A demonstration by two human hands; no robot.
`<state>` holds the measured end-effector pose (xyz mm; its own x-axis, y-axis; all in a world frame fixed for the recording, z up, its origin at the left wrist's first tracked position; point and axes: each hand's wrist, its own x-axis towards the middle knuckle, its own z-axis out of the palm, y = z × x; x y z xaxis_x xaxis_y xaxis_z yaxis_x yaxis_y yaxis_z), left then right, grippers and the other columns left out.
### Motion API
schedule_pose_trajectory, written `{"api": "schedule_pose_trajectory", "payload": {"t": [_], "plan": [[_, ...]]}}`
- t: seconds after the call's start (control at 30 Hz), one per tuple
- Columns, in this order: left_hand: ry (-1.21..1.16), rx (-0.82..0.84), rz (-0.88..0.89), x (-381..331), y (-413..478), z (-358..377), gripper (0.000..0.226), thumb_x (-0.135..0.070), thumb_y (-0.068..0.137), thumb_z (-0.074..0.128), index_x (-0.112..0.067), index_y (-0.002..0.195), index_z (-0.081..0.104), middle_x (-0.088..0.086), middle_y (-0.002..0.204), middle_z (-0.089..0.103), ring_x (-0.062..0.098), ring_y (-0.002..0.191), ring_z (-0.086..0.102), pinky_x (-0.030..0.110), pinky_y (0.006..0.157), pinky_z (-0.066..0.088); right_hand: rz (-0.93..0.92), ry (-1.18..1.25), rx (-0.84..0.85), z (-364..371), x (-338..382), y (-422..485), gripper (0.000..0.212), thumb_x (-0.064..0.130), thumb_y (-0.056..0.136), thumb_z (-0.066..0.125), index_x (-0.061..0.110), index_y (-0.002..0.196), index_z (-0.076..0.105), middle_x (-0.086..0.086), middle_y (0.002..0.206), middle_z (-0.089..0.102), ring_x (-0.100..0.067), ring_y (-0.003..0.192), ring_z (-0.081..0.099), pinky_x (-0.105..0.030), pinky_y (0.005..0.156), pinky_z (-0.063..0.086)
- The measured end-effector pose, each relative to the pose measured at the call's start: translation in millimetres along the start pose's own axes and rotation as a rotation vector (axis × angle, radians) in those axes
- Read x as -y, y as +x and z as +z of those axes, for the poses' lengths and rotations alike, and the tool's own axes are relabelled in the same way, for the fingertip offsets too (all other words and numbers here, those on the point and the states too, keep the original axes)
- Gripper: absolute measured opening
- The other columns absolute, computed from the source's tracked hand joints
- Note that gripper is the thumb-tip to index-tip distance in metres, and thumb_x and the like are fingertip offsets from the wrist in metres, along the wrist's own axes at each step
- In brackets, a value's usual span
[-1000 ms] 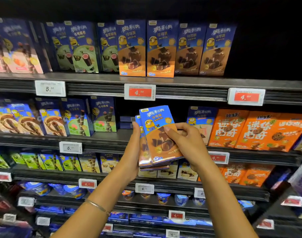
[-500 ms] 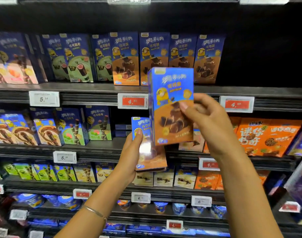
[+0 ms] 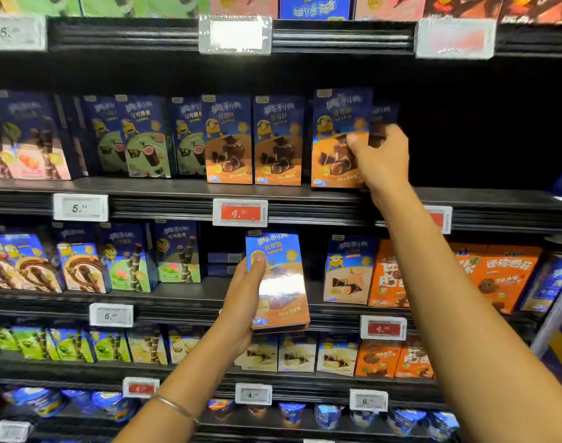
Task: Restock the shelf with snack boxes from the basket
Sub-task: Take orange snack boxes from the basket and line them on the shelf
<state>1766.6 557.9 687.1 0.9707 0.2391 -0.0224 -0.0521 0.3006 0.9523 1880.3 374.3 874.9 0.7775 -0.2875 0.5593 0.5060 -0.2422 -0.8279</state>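
Snack box in my right hand stands at the shelf, right of centre in the upper half, next to two matching boxes. My fingers curl round its right edge. I judge it to be light, stiff, glossy cardboard that could slip, so I'd pinch the narrow sides and not squeeze the panels. My left hand grips the spare boxes at frame centre, thumb across the front. The fronts show Chinese lettering and a yellow cartoon figure. The red price tag reads 4, with the smaller digits blurred.
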Motion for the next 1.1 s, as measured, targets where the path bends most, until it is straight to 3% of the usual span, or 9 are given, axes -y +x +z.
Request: {"api": "schedule_pose_trajectory", "payload": {"t": [0.13,0.23,0.4,0.7,0.83,0.93,1.0,1.1], "plan": [[-0.011,0.012,-0.006,0.7,4.1,-0.4,0.042,-0.059,0.104,0.054,-0.032,0.135,0.063,0.004,0.128,0.077,0.034,0.117,0.073,0.065,0.107,0.053,0.002,-0.22,-0.017,8.9,-9.5,10.0,0.038,0.03,0.092,0.069,0.008,0.12,0.059,-0.01,0.121,0.065,-0.026,0.107,0.063,-0.032,0.082,0.051],[0.003,0.003,-0.005,1.8,5.2,-0.5,0.045,-0.06,0.103,0.054,-0.033,0.138,0.062,0.003,0.134,0.073,0.035,0.126,0.068,0.064,0.112,0.048,0.01,-0.314,-0.001,12.4,-9.0,14.7,0.039,0.03,0.093,0.068,0.006,0.121,0.057,-0.013,0.125,0.062,-0.03,0.112,0.06,-0.037,0.088,0.052],[0.004,-0.005,-0.005,0.3,3.9,1.3,0.048,-0.063,0.101,0.056,-0.033,0.139,0.06,0.002,0.138,0.07,0.034,0.132,0.063,0.063,0.116,0.044,0.003,-0.375,0.005,17.4,-6.5,13.4,0.033,0.026,0.094,0.066,0.005,0.117,0.055,-0.014,0.123,0.061,-0.029,0.106,0.061,-0.032,0.077,0.046],[-0.004,0.001,-0.005,-0.6,1.8,4.1,0.048,-0.063,0.1,0.057,-0.034,0.139,0.06,0.001,0.135,0.072,0.033,0.128,0.066,0.062,0.113,0.047,-0.007,-0.414,0.015,16.8,-4.2,10.6,0.03,0.025,0.095,0.065,0.005,0.115,0.055,-0.014,0.12,0.062,-0.02,0.09,0.051,-0.031,0.073,0.042],[-0.016,-0.001,-0.01,-0.8,0.0,4.8,0.048,-0.061,0.1,0.058,-0.034,0.14,0.059,0.001,0.136,0.072,0.033,0.128,0.066,0.062,0.114,0.047,-0.018,-0.439,0.05,8.5,2.5,-0.5,0.042,0.032,0.094,0.067,0.005,0.123,0.055,-0.013,0.125,0.06,-0.028,0.109,0.059,-0.035,0.085,0.05],[-0.032,0.011,-0.002,1.1,-1.7,3.4,0.058,-0.066,0.096,0.062,-0.033,0.143,0.057,0.002,0.139,0.07,0.033,0.13,0.066,0.062,0.114,0.046,-0.124,-0.286,0.01,-9.0,5.0,-32.3,0.039,0.03,0.094,0.069,0.012,0.126,0.059,-0.005,0.117,0.065,-0.019,0.106,0.063,-0.033,0.092,0.054],[-0.049,0.021,0.006,3.6,-3.1,3.1,0.074,-0.072,0.088,0.067,-0.033,0.148,0.054,0.003,0.147,0.065,0.034,0.135,0.062,0.062,0.116,0.044,-0.203,-0.116,-0.014,-20.3,1.5,-66.1,0.022,0.024,0.094,0.068,0.014,0.113,0.066,0.003,0.096,0.068,-0.011,0.091,0.066,-0.026,0.082,0.056],[-0.051,0.04,0.032,7.6,-6.7,6.2,0.079,-0.071,0.083,0.064,-0.033,0.151,0.052,0.003,0.15,0.062,0.035,0.136,0.061,0.062,0.119,0.041,-0.211,0.061,0.001,-26.5,-15.9,-114.5,0.007,0.018,0.094,0.065,0.012,0.096,0.068,-0.001,0.084,0.068,-0.017,0.078,0.065,-0.027,0.069,0.055]]}}
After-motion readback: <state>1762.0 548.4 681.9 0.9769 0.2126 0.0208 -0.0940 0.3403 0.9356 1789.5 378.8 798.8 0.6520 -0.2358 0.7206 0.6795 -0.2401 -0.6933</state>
